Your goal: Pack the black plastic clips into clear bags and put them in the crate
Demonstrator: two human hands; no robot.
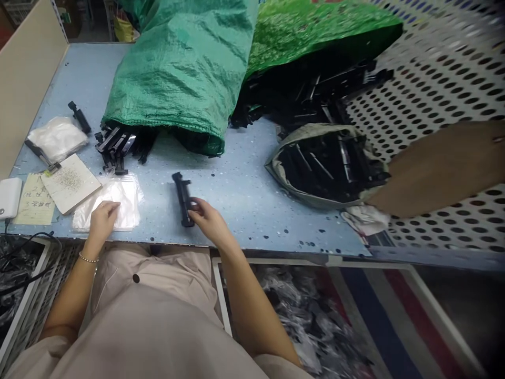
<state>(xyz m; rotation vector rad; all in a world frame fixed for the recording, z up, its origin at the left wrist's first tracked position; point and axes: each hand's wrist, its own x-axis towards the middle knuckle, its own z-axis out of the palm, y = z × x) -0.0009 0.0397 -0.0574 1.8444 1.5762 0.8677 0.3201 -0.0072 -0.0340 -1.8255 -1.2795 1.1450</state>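
My right hand pinches a long black plastic part by its lower end, tilted just over the blue table. The part has short tabs sticking out at its top; its exact kind is unclear. To the left, my left hand is over a stack of clear plastic bags, thumb and fingers pressed together on what looks like the film of a bag. More black plastic parts spill from the mouth of a green woven sack beyond my hands.
A grey sack of black parts stands at right, by brown cardboard and a perforated panel. Far left are a speckled white board, a yellow note and a white device. Below the edge is a bin of bagged parts.
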